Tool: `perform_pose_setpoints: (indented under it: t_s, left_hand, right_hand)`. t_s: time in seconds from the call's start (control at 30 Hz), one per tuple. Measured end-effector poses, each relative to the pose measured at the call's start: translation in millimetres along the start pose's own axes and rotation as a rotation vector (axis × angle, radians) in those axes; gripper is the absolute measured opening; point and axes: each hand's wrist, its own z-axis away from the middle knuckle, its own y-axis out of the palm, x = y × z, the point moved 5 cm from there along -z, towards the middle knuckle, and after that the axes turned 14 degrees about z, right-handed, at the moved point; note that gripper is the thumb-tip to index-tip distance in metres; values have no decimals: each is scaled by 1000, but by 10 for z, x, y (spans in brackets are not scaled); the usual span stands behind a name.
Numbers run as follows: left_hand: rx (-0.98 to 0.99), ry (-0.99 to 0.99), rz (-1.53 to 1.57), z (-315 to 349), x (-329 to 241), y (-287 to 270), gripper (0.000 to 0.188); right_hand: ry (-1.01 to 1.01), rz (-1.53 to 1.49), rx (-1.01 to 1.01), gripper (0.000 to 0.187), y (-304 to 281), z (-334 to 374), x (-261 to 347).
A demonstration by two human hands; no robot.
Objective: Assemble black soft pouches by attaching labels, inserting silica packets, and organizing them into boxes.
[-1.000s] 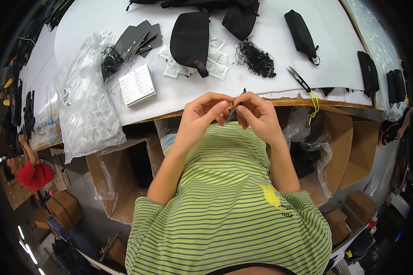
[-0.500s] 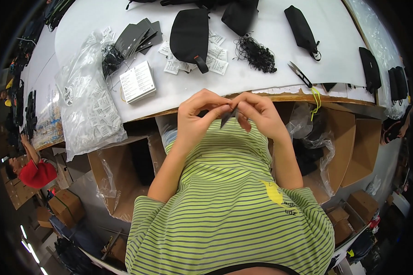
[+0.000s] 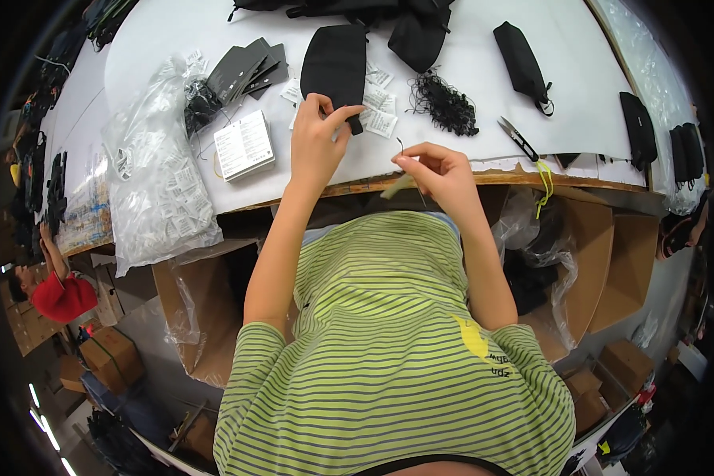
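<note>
My left hand [image 3: 319, 143] reaches over the near end of a black fabric pouch [image 3: 335, 67], fingers bent and apart; whether they press on it is hard to see. A small tab [image 3: 357, 125] shows beside the fingertips. Close to the table edge, my right hand [image 3: 443, 170] pinches a thin black cord [image 3: 401, 146] between thumb and fingers. Just below hangs a pale, motion-blurred piece [image 3: 397, 187], too smeared to name. White printed labels [image 3: 381, 123] lie partly under the pouch. Right of them sits a heap of black cord loops [image 3: 444, 105].
Thread snips [image 3: 519, 138] with a yellow cord lie right, near another black pouch [image 3: 523, 65]. Dark grey cards [image 3: 242, 71], a stack of white cards [image 3: 243, 145] and a clear bag of labels [image 3: 163, 182] are left. Open cartons [image 3: 563, 262] stand under the table edge.
My hands were together on a small dark piece and have parted. The left has moved forward onto the pouch; the right keeps a thin cord and has shifted slightly.
</note>
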Motion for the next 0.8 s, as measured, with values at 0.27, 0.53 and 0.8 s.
perform_pose_setpoints:
  t_s: [0.27,0.53,0.8]
  left_hand:
    - [-201,-413,274,382,-263,-308,16]
    - [-172,-672,584,621,-301,-426,7]
    - [-450,-624,958,572,-349,-650,7]
  right_hand:
    - [-181,303,-52,13,287,-183,267]
    - [-491,517,-71,11,475,-60,336]
    - [-151,-206,211,11,269,-38,178]
